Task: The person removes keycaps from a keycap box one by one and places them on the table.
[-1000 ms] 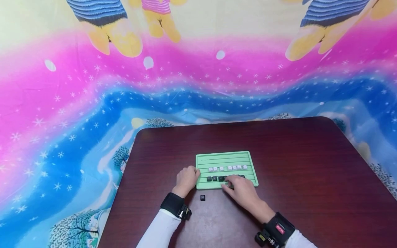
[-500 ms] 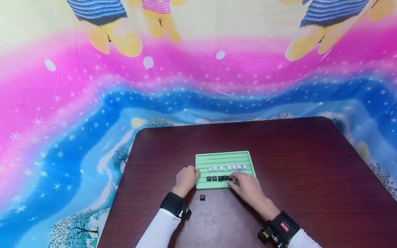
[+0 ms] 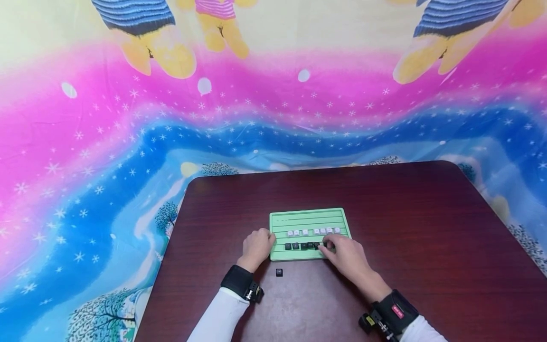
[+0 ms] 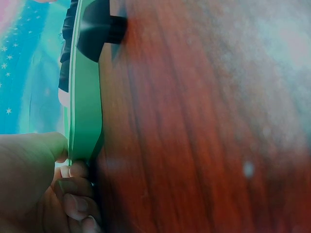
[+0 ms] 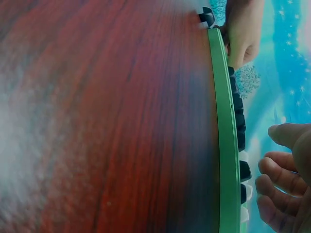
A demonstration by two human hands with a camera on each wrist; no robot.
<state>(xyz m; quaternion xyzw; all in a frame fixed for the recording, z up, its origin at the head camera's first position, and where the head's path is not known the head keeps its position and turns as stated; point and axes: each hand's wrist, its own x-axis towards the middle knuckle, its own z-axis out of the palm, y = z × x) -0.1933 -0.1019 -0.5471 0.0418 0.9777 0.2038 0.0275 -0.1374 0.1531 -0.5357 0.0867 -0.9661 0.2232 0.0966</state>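
A light green ridged tray (image 3: pixel 307 216) lies on the table with a row of white keycaps (image 3: pixel 323 231) and, nearer the person, a row of black keycaps (image 3: pixel 296 246). My left hand (image 3: pixel 257 247) pinches the tray's left edge between thumb and fingers, as the left wrist view confirms on the green rim (image 4: pixel 87 97). At the right part of the black row is my right hand (image 3: pixel 348 259), hiding some keycaps. In the right wrist view that hand (image 5: pixel 291 179) has thumb and loosely bent fingers apart, nothing between them, just off the keycaps.
One loose black keycap (image 3: pixel 279 272) sits on the dark wooden table (image 3: pixel 406 213) in front of the tray's near left corner. A colourful printed cloth (image 3: pixel 273 104) hangs behind the table. Each wrist wears a black strap with a camera.
My right hand has moved to the right along the black row, and keycaps it covered earlier now show. The left hand, tray and loose keycap have stayed in place.
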